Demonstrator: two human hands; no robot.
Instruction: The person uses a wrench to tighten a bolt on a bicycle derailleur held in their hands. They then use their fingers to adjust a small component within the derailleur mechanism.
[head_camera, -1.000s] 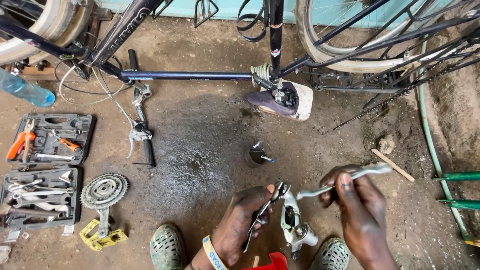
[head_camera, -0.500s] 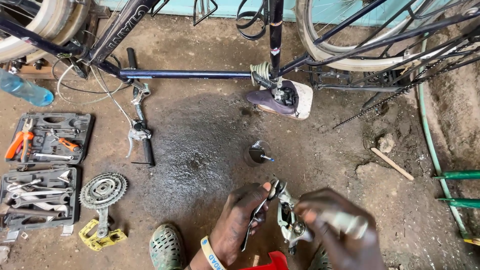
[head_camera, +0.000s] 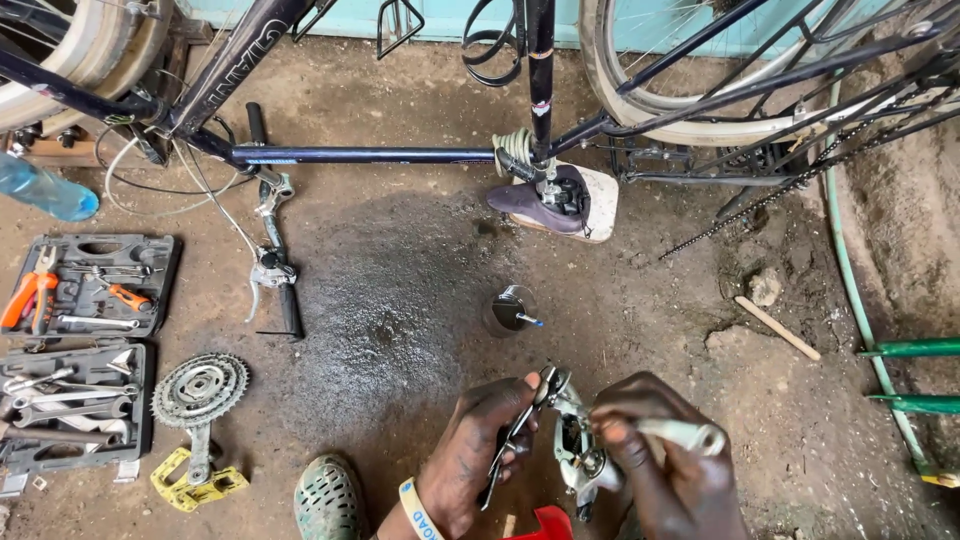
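Bottom centre: left hand (head_camera: 480, 455) pinched the derailleur (head_camera: 572, 440), right hand (head_camera: 665, 470) was closed round a pale-handled tool (head_camera: 685, 435) pressed against it. Greasy fingers; a slip could drop it onto the dirt floor (head_camera: 400, 300).

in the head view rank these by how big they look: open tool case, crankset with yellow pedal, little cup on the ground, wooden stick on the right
1. Open tool case, the largest by far.
2. Crankset with yellow pedal.
3. Wooden stick and little cup look close: the stick is longer but thin, the cup shorter but wider, so no firm ranking between them.
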